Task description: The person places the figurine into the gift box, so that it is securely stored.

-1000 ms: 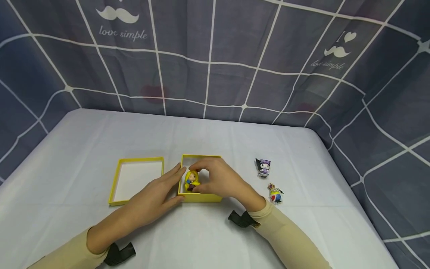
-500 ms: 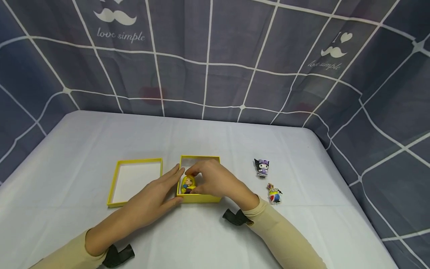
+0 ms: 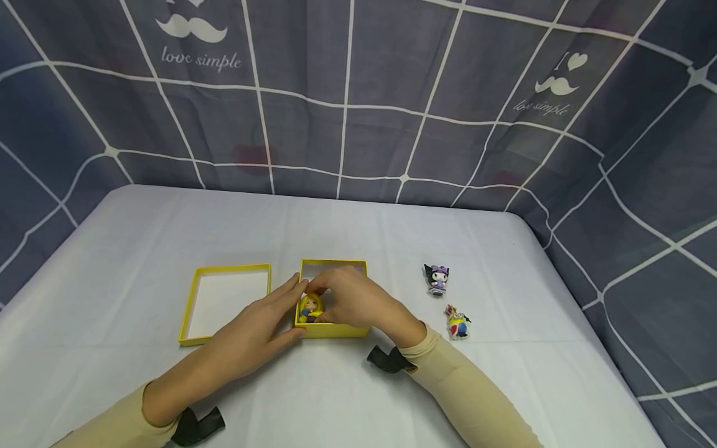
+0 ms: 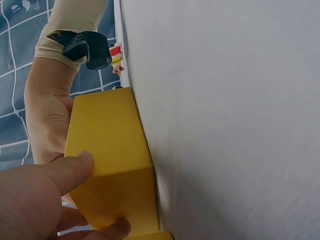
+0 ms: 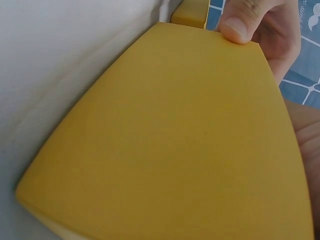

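Observation:
In the head view, a yellow box [image 3: 335, 331] with a pale inside stands uncovered on the table. My left hand [image 3: 252, 335] holds its left end, thumb at the front corner and fingers along the side wall. The left wrist view shows that thumb [image 4: 77, 170] against the yellow box [image 4: 110, 130]. My right hand [image 3: 358, 302] reaches into the box and pinches a small yellow-haired doll figurine [image 3: 310, 307] between thumb and fingers, at the left end. In the right wrist view the box's front wall [image 5: 175, 135] hides the figurine.
Left of the box lies a shallow yellow-rimmed lid [image 3: 193, 305], inside up. On the right of the white-covered table [image 3: 336, 398] are a black-and-purple figurine [image 3: 437, 280] and a crowned minion figurine [image 3: 458, 323]. A grey checked curtain [image 3: 308, 143] hangs behind.
My right hand has moved the yellow-haired figurine leftward and lower into the box's left end. My left hand keeps its place at the box.

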Available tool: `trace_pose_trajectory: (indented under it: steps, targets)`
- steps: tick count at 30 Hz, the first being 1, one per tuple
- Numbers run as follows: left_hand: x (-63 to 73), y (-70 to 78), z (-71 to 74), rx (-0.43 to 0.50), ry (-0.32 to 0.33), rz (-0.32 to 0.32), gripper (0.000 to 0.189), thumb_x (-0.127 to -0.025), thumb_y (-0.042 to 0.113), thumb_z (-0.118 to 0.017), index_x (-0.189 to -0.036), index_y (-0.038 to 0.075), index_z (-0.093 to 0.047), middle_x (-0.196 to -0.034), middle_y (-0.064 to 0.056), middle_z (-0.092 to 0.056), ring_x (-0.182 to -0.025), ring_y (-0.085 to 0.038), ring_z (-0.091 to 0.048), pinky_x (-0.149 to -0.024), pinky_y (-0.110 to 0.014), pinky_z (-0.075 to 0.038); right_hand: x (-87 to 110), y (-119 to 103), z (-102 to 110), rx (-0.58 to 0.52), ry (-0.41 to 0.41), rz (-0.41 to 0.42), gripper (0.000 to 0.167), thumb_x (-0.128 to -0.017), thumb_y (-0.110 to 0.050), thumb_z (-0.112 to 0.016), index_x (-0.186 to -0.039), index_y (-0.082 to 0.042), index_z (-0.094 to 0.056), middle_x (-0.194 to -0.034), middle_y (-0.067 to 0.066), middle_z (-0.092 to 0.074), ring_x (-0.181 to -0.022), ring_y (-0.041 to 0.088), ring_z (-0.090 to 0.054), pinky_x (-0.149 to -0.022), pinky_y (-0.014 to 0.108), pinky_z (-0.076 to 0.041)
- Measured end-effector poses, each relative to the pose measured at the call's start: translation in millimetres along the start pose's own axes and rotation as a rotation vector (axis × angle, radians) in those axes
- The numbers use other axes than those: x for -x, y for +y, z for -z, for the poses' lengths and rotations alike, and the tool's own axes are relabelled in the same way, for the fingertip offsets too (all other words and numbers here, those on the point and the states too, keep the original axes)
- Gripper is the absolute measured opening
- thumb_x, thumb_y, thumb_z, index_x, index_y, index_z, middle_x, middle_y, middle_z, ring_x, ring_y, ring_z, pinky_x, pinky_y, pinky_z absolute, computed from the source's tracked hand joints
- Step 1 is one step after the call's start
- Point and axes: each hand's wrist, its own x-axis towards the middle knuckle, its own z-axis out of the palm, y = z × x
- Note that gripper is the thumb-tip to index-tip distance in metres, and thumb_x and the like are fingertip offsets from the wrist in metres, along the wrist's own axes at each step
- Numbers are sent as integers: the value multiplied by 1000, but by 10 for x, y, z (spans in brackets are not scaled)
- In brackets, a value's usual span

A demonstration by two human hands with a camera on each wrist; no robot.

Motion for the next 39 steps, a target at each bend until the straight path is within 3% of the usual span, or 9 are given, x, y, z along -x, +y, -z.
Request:
trace_pose_trajectory:
  steps: [20,30,39]
  targets:
    - [0,-4,-10,6,5,-4,79,-90,31,-72,-153,8,-31,-157,-19,-25,-136,-31,-37,-104,-47,-41,14,13,42,-67,-20,9,43,-73,-14,-88,-113,-12,-73,-103,-7,-70,-100,9,-63,-88,22,-49]
    - [0,4,-5,-5,6,-1,80,-89,30,-74,-152,5,-31,-156,-19,-26,-136,-31,-38,-103,-46,-42,25,32,42,-81,-10,68,37,-74,-13,-87,-109,-11,-74,-103,-5,-70,-96,7,-63,-86,19,-48]
    - [7,6,-9,-9,9,3,80,-90,31,-73,-153,7,-30,-157,-19,-25,-136,-31,-38,-104,-47,-41,47,16,48,-74,10,56,34,-79,-18,-83,-111,-11,-74,-106,-3,-71,-99,7,-62,-89,23,-48]
